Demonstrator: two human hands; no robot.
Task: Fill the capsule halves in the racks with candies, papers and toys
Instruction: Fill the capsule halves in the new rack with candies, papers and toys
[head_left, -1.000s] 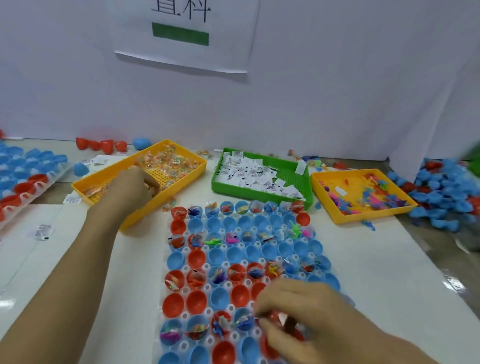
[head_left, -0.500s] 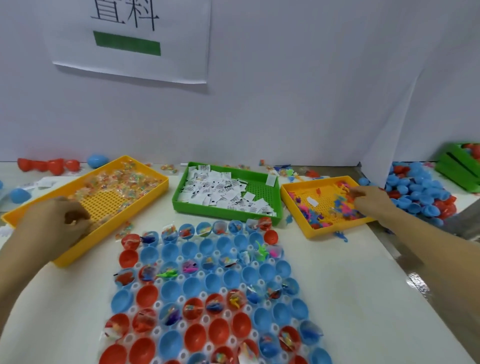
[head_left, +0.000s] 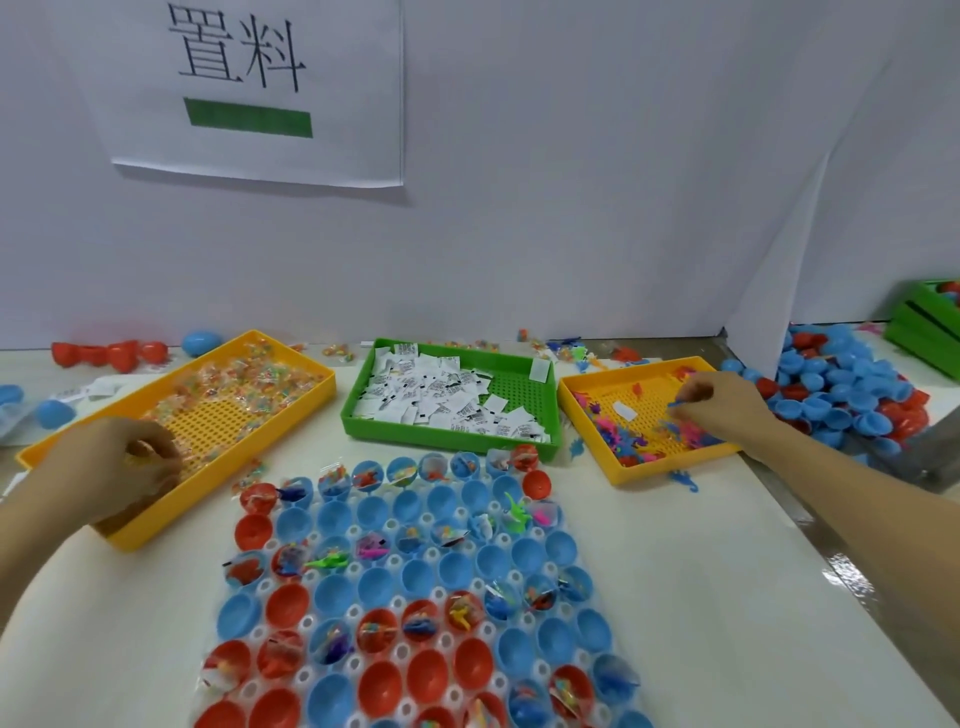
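Pinching candies (head_left: 244, 384) and toys (head_left: 631, 441)

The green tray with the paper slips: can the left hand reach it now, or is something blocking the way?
Probably yes. The left hand is at the candy tray, picking at the candies, and the green tray sits just beside it, open on top. Nothing stands between them; the right hand is away at the toy tray.
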